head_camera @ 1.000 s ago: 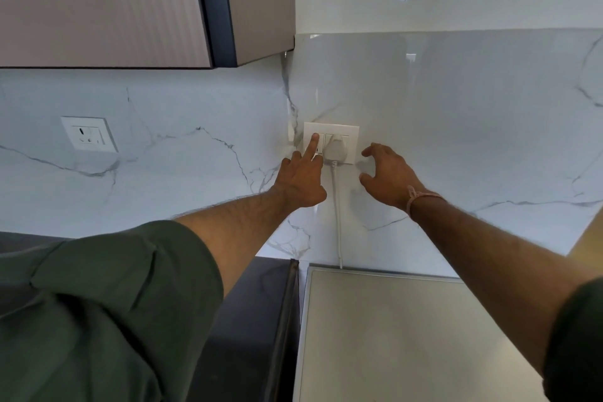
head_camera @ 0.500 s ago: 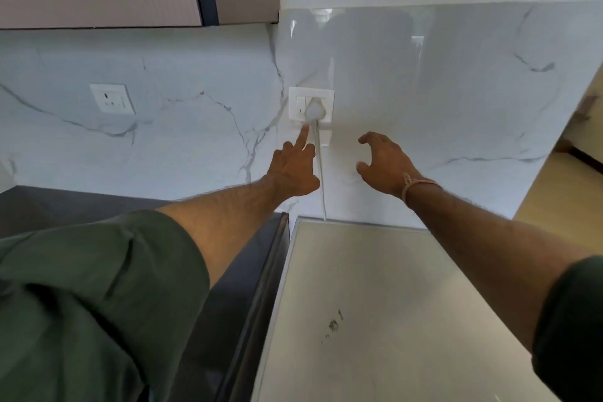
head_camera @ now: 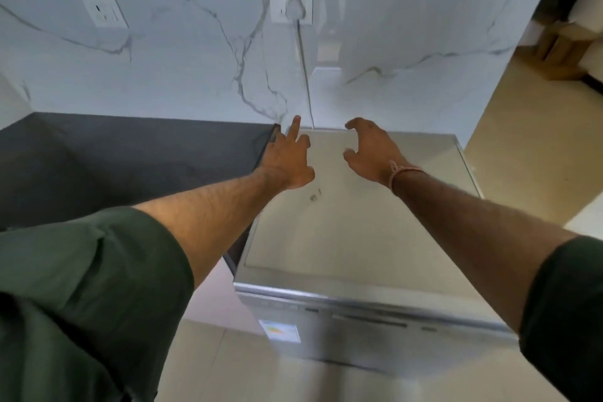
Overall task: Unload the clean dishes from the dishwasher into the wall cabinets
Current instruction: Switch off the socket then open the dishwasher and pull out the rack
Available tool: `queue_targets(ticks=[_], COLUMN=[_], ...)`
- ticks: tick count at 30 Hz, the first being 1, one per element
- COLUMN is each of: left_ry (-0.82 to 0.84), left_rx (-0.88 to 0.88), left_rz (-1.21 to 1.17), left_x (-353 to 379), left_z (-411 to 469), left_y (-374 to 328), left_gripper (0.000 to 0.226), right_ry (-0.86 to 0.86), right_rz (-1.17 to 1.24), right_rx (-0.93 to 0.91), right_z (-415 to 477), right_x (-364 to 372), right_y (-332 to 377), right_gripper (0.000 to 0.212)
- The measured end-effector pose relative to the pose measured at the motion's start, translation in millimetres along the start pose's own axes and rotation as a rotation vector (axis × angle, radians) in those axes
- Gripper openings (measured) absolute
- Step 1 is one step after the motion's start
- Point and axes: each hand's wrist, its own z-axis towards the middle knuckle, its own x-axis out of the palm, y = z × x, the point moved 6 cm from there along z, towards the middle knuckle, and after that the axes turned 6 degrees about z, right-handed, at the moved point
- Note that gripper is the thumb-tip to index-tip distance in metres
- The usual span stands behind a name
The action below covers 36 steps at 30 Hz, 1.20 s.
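A silver dishwasher (head_camera: 352,238) stands below me against the marble wall, its door shut and its control strip facing me at the front. My left hand (head_camera: 288,158) hovers over the back left of its top, index finger extended, other fingers loosely curled, holding nothing. My right hand (head_camera: 372,148) hovers over the back of the top with fingers spread and loosely curved, empty. No dishes or cabinets are in view.
A white socket (head_camera: 290,3) with a plug and its cord (head_camera: 305,72) running down behind the dishwasher is on the wall. A second socket (head_camera: 104,11) sits to the left. A dark countertop (head_camera: 130,153) adjoins the dishwasher's left. Tan floor and a doorway lie right.
My left index finger has left the socket switch. Both hands have drawn back and down from the wall to above the dishwasher top. My view has tilted down, losing the wall cabinets.
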Motion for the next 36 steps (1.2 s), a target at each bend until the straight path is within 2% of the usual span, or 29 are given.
queue_targets(ticks=[8, 16, 19, 21, 22, 24, 26, 28, 32, 36], left_ry=[0.089, 0.105, 0.054, 0.051, 0.08, 0.195, 0.277, 0.278, 0.179, 0.107], left_rx=[-0.023, -0.255, -0.344, -0.523, -0.633, -0.774, -0.809, -0.805, -0.795, -0.738], left_rz=[-0.113, -0.79, -0.944, -1.037, -1.164, -1.575, -1.908, -2.136, -2.461, -2.623], left_x=[64.0, 147.9, 182.0, 207.1, 224.0, 254.5, 275.4, 288.6, 299.2, 299.0], left_z=[-106.3, -209.9, -235.6, -248.9, -255.7, -267.8, -273.4, -273.3, -262.2, -255.0], left_y=[-32.5, -52.2, -57.3, -59.1, -61.3, -78.4, -93.9, -104.0, -112.4, -122.4], left_gripper=[0.058, 0.048, 0.035, 0.019, 0.013, 0.02, 0.033, 0.044, 0.055, 0.058], right_ry=[0.005, -0.036, -0.1, -0.153, -0.182, -0.261, -0.343, -0.388, -0.388, -0.46], right_rz=[0.009, 0.189, 0.298, 0.392, 0.451, 0.596, 0.837, 1.172, 1.658, 1.945], right_rx=[0.116, 0.283, 0.356, 0.414, 0.457, 0.579, 0.726, 0.843, 0.848, 0.788], right_z=[-125.7, -245.8, -279.4, -297.4, -306.4, -320.7, -330.8, -334.8, -327.2, -316.0], right_x=[38.2, 99.6, 122.0, 136.2, 145.2, 163.6, 180.0, 198.0, 222.8, 231.4], right_y=[-35.0, -66.1, -85.9, -102.1, -112.8, -138.2, -159.8, -169.5, -164.4, -160.4], right_gripper=[0.051, 0.045, 0.037, 0.027, 0.021, 0.01, 0.008, 0.011, 0.024, 0.031])
